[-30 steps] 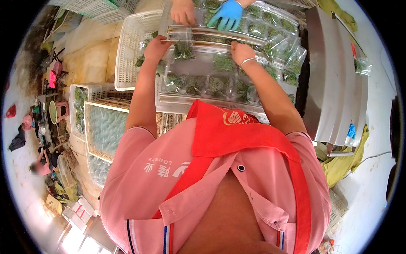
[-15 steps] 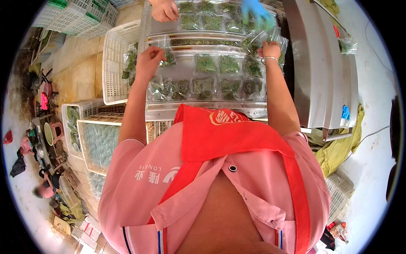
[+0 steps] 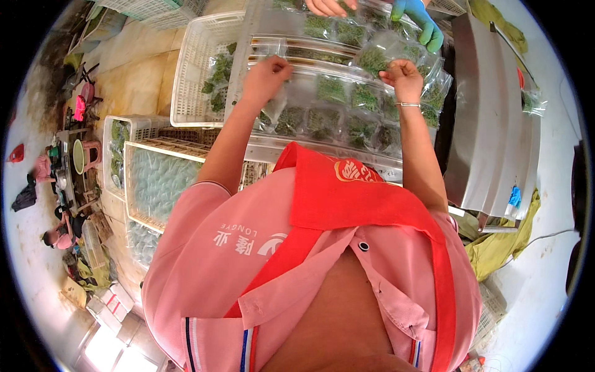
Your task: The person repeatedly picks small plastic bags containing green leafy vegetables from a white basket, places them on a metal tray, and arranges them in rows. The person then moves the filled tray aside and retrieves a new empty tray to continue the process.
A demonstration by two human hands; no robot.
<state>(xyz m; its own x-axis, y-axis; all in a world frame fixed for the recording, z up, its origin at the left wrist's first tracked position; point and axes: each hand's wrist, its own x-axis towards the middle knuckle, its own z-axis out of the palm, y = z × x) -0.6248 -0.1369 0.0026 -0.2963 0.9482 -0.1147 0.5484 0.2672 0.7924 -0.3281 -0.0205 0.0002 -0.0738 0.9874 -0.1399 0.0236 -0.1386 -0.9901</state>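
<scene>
Rows of flat clear bags filled with green leafy bits (image 3: pixel 331 90) lie on a metal work surface (image 3: pixel 263 149) in front of me. At its left side, my left hand (image 3: pixel 268 79) is closed in a pinch, with the clear plastic of a bag (image 3: pixel 274 106) hanging below the fingers. Toward the far right, my right hand (image 3: pixel 403 77) pinches the edge of a filled clear bag (image 3: pixel 373 61), its thumb and fingers together. More filled bags (image 3: pixel 434 96) are heaped beside that wrist.
Across the surface are another person's bare hand (image 3: pixel 328 6) and blue-green gloved hand (image 3: pixel 421 23). A white crate (image 3: pixel 186 87) with leafy bits stands left. Nearer, another crate (image 3: pixel 133 186) holds pale plastic packs. A steel machine housing (image 3: pixel 486 124) rises at right.
The view has shifted, so the surface appears farther right. The other person's bare hand has moved right along the far edge. Both my hands stay pinched, the left slightly farther right over the surface.
</scene>
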